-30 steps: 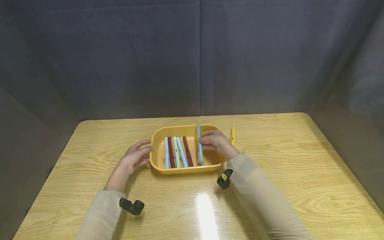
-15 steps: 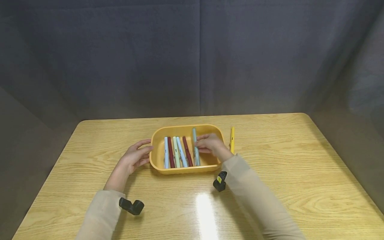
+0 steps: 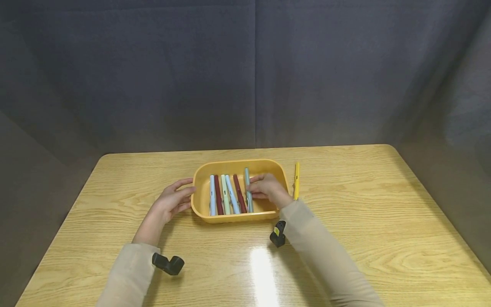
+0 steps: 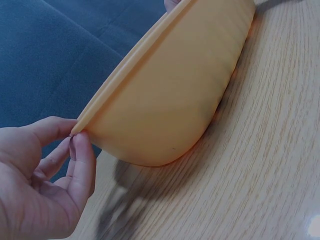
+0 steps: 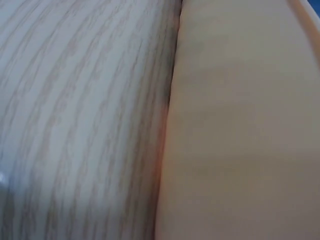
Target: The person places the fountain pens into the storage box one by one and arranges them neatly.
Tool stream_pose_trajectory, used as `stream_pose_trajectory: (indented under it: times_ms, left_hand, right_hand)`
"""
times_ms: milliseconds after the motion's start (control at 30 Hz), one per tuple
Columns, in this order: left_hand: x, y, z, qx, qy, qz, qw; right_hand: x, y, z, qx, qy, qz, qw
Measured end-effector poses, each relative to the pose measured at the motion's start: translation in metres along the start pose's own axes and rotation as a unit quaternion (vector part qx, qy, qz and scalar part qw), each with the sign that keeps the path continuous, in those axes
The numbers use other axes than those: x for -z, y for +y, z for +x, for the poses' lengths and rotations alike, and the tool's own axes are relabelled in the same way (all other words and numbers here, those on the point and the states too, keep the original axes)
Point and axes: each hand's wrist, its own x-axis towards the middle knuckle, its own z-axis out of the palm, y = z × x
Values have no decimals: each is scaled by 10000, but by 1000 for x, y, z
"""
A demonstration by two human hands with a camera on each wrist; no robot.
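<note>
A yellow-orange plastic basket (image 3: 238,219) stands at the middle of the table. My left hand (image 3: 172,200) pinches its left rim between thumb and fingers, as the left wrist view shows on the basket wall (image 4: 165,95). Inside the basket, my right hand (image 3: 268,187) holds a teal pen (image 3: 247,172) by its middle, beside a dark red pen (image 3: 239,194). Further left in the basket lie a light blue pen (image 3: 233,194), a pale green pen (image 3: 225,194) and others in a row. The right wrist view shows only the basket's outer wall (image 5: 240,125) and tabletop.
A yellow pen (image 3: 297,179) lies on the wooden table (image 3: 364,213) just right of the basket, near my right wrist. Dark grey curtains (image 3: 172,76) hang behind the table and at its sides. A black wrist camera (image 3: 168,263) sits on each sleeve.
My right hand has moved left and lowered the teal pen toward the right-hand dark red pen. The left hand and the basket have stayed in place.
</note>
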Motion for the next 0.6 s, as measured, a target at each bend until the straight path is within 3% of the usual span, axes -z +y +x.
stream_pose_trajectory:
  times_ms: [600]
  left_hand:
    - [1,-1,0,1,-71,-65,10000]
  right_hand:
    - [-2,6,2,47,116,-111,9999]
